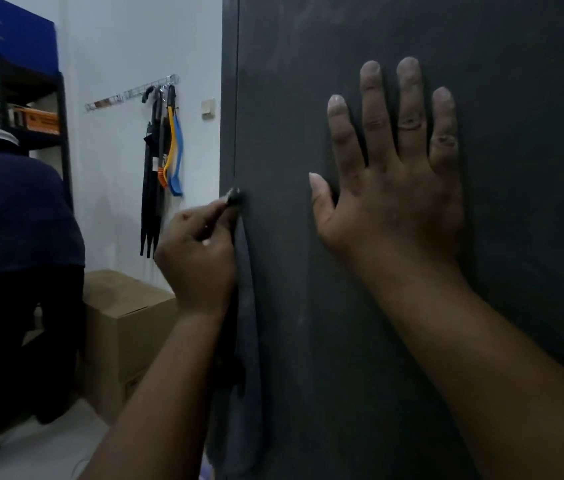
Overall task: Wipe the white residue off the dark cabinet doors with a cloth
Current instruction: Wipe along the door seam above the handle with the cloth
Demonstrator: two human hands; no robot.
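At far left, a black metal shelving rack (62,140) with a blue flat board (22,32) on top and an orange box (43,121) on a shelf. Below it, a person in a dark blue shirt (14,209) and dark trousers, bent away from the camera. Just right of that, stacked brown cardboard boxes (124,327) on the pale floor. On the white wall above, a chrome wire hook rail (150,88) with black, yellow and blue long-handled tools (162,161) hanging from it; near it, a small beige wall switch (208,109).

Further right, left hand (197,261) curled, pinching a dark grey cloth (244,341) between thumb and fingers, with the bunched tip pressed at the left edge of the tall dark grey cabinet door (308,81); rest of the cloth hanging straight down along that edge, past the forearm. Faint whitish smears (299,317) on the door's face, low beside the cloth and near the top.

To the right, right hand (391,188) flat on the door, fingers straight and spread, holding nothing; dusty grey fingertips (370,72).
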